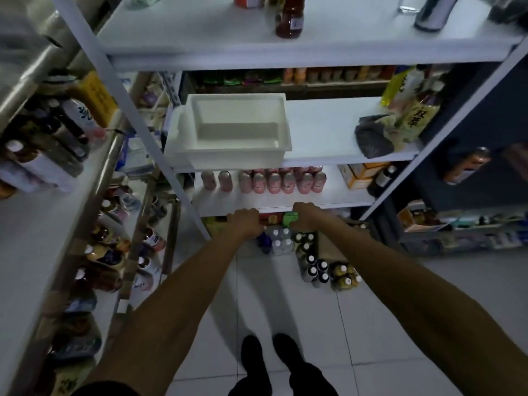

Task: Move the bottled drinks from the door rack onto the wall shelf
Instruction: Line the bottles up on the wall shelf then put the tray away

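A row of pink bottled drinks [274, 182] stands on a low white wall shelf [257, 202]. Both my arms reach forward to that shelf's front edge. My left hand [244, 222] shows its back with the fingers curled under, and whatever is in it is hidden. My right hand [305, 216] is curled too and lies against a green item [290, 219] just below the shelf edge; whether it grips the item I cannot tell. The door rack [123, 224] on the left holds several bottles [111, 257].
An empty white plastic bin [237, 130] overhangs the shelf above the pink bottles. A grey bag [371, 138] and yellow bottles [411, 110] sit to its right. Packs of bottles [317, 270] stand on the tiled floor beneath my hands. My feet [268, 355] are on the floor below.
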Tool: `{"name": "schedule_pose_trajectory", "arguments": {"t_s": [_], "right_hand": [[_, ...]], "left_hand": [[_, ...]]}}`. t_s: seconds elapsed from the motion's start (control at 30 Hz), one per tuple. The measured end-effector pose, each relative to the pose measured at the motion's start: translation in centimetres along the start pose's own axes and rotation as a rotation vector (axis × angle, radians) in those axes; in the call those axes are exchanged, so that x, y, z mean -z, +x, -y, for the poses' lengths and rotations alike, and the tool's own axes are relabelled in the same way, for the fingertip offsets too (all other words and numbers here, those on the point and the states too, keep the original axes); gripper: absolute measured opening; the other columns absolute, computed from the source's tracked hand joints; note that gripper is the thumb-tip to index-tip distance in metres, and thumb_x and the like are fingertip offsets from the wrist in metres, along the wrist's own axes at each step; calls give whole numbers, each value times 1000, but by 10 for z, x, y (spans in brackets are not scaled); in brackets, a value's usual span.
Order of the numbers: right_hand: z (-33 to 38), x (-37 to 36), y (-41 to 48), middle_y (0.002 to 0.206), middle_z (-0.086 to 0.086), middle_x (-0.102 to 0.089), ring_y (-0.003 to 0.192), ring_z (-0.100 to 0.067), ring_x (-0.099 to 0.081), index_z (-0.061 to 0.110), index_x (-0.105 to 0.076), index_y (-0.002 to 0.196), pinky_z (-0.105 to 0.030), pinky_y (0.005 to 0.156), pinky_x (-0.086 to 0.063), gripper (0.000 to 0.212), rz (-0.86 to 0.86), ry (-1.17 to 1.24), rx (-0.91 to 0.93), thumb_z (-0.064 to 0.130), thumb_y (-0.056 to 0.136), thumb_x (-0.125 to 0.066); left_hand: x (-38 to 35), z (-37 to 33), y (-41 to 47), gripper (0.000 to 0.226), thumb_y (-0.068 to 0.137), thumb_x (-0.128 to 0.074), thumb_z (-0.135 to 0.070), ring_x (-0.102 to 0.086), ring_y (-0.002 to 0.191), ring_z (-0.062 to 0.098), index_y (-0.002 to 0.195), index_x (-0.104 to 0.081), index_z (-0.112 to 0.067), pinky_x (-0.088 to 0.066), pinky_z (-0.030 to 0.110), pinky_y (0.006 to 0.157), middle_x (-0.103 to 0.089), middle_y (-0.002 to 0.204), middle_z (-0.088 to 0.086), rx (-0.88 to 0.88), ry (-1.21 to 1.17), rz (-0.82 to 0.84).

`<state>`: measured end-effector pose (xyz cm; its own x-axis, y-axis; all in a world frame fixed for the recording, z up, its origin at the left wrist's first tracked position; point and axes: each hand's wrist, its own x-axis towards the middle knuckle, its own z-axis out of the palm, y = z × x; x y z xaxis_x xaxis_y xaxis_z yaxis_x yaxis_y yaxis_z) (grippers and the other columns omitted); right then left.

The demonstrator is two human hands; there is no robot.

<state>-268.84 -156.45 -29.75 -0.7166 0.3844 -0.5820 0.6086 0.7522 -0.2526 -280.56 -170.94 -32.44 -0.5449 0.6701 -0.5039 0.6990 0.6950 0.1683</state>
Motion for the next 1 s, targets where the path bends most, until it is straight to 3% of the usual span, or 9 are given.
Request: {"name": "schedule_pose_trajectory", "arguments": {"t_s": [0.1, 0.27, 0.4, 0.5, 0.63, 0.77, 1.0], "right_hand": [[1, -14, 8, 132, -16, -53, 114, -33, -54, 7, -46, 131, -36, 88, -48, 53, 17, 8, -8, 34, 89, -61], [0, -32, 28, 135, -13, -52, 119, -32, -54, 9, -42, 139, -33, 91, -47, 50, 70, 13, -33, 27, 94, -55], [-13, -40, 48, 126, -11, -57, 109, -28, -55, 6, -50, 127, -29, 78, -38, 36, 109, 43, -14, 23, 95, -55], [-23, -45, 63, 129, -13, -56, 110, -28, -57, 5, -49, 130, -28, 76, -38, 42, 108, 51, 5, 24, 94, -58], [-33, -50, 80, 134, -15, -54, 118, -30, -54, 5, -48, 135, -28, 84, -41, 42, 92, 107, 20, 18, 95, -55], [-37, -66, 101, 129, -20, -55, 112, -33, -58, 0, -47, 133, -35, 86, -48, 41, 147, 125, -3, 17, 97, -51], [-41, -133, 158, 140, -19, -47, 123, -34, -51, 2, -40, 140, -35, 91, -44, 49, 160, 146, -89, 24, 98, -53]], "left_hand": [[-13, 8, 4, 26, 91, -52, -28, -60, 99, 29, 109, -57, -9, -51, 33, 81, -61, 116, 13, -18, -19, 14], [-36, 21, 19, 50, 93, -54, -29, -53, 116, 28, 137, -41, -8, -44, 28, 90, -52, 132, 14, 22, -75, 70], [-48, 30, 41, 46, 95, -49, -31, -53, 117, 28, 133, -47, -5, -46, 34, 96, -52, 135, 13, 83, -87, 155], [-57, 36, 61, 47, 92, -54, -28, -52, 118, 28, 133, -47, -5, -46, 37, 100, -51, 136, 13, 95, -106, 164], [-70, 42, 87, 42, 94, -53, -24, -52, 117, 31, 125, -52, 3, -46, 37, 98, -53, 131, 18, 108, -157, 188], [-97, 54, 112, 41, 96, -49, -28, -55, 114, 32, 120, -54, 5, -46, 39, 97, -55, 129, 20, 151, -222, 240], [-165, 87, 162, 50, 98, -46, -35, -48, 123, 31, 137, -44, -5, -42, 36, 102, -46, 141, 16, 126, -199, 329]]}}
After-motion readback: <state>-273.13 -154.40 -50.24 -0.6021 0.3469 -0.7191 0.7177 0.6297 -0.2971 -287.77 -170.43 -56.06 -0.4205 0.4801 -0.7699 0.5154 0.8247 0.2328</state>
